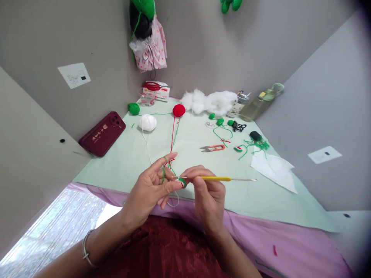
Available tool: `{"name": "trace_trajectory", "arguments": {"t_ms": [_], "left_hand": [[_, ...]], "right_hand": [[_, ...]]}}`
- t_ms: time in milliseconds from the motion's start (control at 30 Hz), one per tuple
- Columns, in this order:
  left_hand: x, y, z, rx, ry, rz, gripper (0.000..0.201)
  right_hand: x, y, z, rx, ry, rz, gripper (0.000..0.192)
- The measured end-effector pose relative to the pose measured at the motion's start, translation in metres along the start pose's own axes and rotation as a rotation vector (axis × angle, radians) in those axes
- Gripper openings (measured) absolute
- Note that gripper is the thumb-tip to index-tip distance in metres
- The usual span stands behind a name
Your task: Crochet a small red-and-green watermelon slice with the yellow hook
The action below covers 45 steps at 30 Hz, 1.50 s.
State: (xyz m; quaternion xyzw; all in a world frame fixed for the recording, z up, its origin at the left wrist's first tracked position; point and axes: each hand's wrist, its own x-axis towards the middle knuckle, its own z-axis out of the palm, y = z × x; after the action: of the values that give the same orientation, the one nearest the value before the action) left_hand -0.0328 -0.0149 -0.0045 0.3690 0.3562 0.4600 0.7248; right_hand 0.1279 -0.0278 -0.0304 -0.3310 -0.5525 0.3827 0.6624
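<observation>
Between the thumb and fingers of my left hand (pixel 150 183) is a small crocheted piece (pixel 181 182) in green, white and red. Green yarn loops round the raised index finger of that hand. My right hand (pixel 209 193) grips a crochet hook (pixel 217 178) by its yellow handle, its thin metal tip lying at the upper edge of the piece. Beyond the hands, a red yarn ball (pixel 179 110) and a white yarn ball (pixel 148 122) sit on the table, strands running from them toward my left hand. A green yarn ball (pixel 133 109) rests farther left.
Thread snips (pixel 213 148) lie ahead of my right hand. A phone (pixel 102 134) leans at the left wall. White stuffing (pixel 208 102), a pen cup (pixel 238 106) and a water bottle (pixel 262 102) stand at the back. Green scraps (pixel 259 143) and white paper (pixel 274 170) lie right.
</observation>
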Motion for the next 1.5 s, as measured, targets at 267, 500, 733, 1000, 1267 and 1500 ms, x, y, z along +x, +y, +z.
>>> {"name": "trace_trajectory", "arguments": {"t_ms": [267,500,733,1000,1267,1500], "left_hand": [[0.000,0.001,0.000,-0.044,-0.002,0.029,0.047],[0.001,-0.001,0.000,-0.042,-0.008,0.059,0.017],[0.000,-0.002,-0.001,-0.006,0.003,0.083,0.016],[-0.001,-0.006,-0.005,0.094,0.023,0.131,0.017],[-0.002,-0.007,-0.004,0.119,0.037,0.147,0.019],[0.000,0.003,0.006,-0.114,-0.020,-0.032,0.070]], "right_hand": [[0.001,-0.003,-0.003,0.017,0.017,0.021,0.019],[0.001,-0.013,-0.006,-0.130,0.104,-0.079,0.020],[0.002,-0.023,-0.005,-0.269,-0.022,-0.168,0.022],[-0.001,-0.021,-0.008,-0.364,-0.084,-0.231,0.025],[-0.010,-0.014,-0.009,-0.561,-0.150,-0.350,0.033],[-0.006,-0.006,0.001,-0.468,0.015,-0.335,0.029]]}}
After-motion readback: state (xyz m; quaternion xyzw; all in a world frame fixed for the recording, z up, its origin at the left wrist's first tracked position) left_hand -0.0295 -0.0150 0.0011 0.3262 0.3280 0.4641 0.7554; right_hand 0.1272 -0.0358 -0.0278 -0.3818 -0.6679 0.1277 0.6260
